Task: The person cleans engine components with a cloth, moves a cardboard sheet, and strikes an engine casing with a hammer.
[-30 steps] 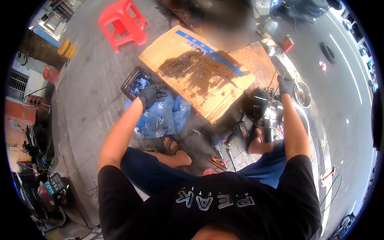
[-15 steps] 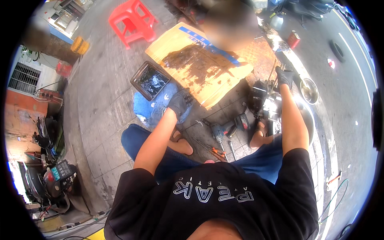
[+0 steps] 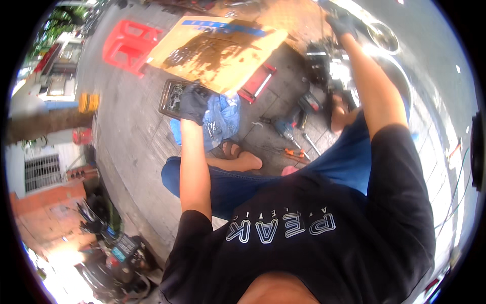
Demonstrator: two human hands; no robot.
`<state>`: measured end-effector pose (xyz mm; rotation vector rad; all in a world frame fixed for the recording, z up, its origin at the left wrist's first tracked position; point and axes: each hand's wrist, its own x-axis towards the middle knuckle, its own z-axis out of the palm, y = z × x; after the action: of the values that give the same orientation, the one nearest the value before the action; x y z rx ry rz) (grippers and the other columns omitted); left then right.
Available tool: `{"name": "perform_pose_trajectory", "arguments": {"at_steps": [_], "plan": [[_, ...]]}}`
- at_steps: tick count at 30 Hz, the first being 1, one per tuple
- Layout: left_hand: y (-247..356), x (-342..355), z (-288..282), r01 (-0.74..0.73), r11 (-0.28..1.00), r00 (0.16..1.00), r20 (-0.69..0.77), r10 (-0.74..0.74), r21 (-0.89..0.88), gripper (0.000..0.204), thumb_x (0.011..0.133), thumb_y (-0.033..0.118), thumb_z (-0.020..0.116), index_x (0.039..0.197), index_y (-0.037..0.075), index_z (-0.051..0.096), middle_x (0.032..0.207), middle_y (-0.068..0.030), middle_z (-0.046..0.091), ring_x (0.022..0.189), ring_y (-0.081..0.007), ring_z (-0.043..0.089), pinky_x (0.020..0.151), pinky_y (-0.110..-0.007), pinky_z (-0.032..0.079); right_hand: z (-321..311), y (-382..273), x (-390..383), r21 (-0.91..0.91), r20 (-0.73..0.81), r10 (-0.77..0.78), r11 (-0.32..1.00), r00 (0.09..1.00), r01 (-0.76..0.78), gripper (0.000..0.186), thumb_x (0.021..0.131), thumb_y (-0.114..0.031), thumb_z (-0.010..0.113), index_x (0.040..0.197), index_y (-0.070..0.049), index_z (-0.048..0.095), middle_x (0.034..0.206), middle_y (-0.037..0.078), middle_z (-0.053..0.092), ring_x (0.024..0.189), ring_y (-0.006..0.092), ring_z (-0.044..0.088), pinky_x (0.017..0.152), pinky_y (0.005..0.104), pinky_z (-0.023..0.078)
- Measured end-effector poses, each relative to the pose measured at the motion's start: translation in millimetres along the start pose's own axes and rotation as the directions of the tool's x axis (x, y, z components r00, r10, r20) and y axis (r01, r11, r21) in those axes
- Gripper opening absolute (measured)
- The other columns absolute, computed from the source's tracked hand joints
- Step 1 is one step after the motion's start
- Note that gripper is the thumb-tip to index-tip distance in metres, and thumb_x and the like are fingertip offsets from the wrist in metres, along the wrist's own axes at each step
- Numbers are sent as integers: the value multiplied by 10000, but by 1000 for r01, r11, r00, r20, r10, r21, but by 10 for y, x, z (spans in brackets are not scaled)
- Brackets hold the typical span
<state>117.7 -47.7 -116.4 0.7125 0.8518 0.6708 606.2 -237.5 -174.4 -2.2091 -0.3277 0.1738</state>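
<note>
My left hand (image 3: 194, 105), in a black glove, is at the near right side of a dark rectangular tray (image 3: 163, 104) of dark, wet-looking contents. Its fingers are blurred against the tray, so their grip does not show. Beside and under that hand lies a blue cloth (image 3: 223, 119) with small metal pieces on it. My right hand (image 3: 342, 26), also black-gloved, is stretched far forward at the upper right, above dark and shiny metal machine parts (image 3: 318, 63). Motion smears its fingers, and whether it holds anything is unclear.
Oil-stained cardboard (image 3: 217, 55) lies ahead, with a red tray-like item (image 3: 258, 83) by its edge. A cordless power tool (image 3: 286, 126), orange-handled pliers (image 3: 294, 153) and a metal bar (image 3: 311, 143) are between my feet. A red stool (image 3: 129, 45) stands far left; a round metal pan (image 3: 383, 38) far right.
My left hand has moved from the cloth and cardboard edge to the dark tray. My right hand has gone farther forward. The view has shifted, and the red tray-like item now shows.
</note>
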Motion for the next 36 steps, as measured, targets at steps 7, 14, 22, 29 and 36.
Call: {"name": "perform_pose_trajectory", "arguments": {"at_steps": [7,14,22,29,36], "plan": [[773,116,-604,-450,294,872,344,348,843,255,829,137,535,1047,5,530,979,-118,585,929,-255,560,845,-402,467,-16,-538,-397,176,88,76,980,993,-91,933,646,-434,715,1353,27,317,1084,279,584,922,354,615,785,404,510],[1169,-17,71,38,999,999,-11,-38,-26,181,824,120,557,673,103,459,549,-21,410,483,-195,425,527,-329,415,-323,-382,-158,136,155,-29,991,987,8,514,672,-392,745,927,49,673,770,130,654,665,214,573,658,395,467],[1515,23,-258,151,983,987,40,-156,107,173,877,188,557,756,73,515,524,-15,493,441,-136,490,542,-288,487,-482,-532,-603,153,124,58,985,991,-77,563,666,-380,717,1045,20,600,903,191,641,821,270,620,740,393,492],[1509,59,-285,58,982,974,203,-95,180,209,909,146,461,1009,-15,549,909,-106,642,842,-187,615,840,-280,505,-797,-636,-670,156,173,109,978,979,-137,675,655,-368,696,1207,-13,534,1073,237,632,978,326,637,829,404,505],[912,38,-431,-449,-400,753,579,312,799,225,849,101,502,1045,4,560,1038,-107,656,961,-192,616,886,-333,490,-745,-580,-635,170,63,88,981,994,-98,777,637,-347,705,1273,20,451,1207,251,566,1090,344,590,908,387,478]]}}
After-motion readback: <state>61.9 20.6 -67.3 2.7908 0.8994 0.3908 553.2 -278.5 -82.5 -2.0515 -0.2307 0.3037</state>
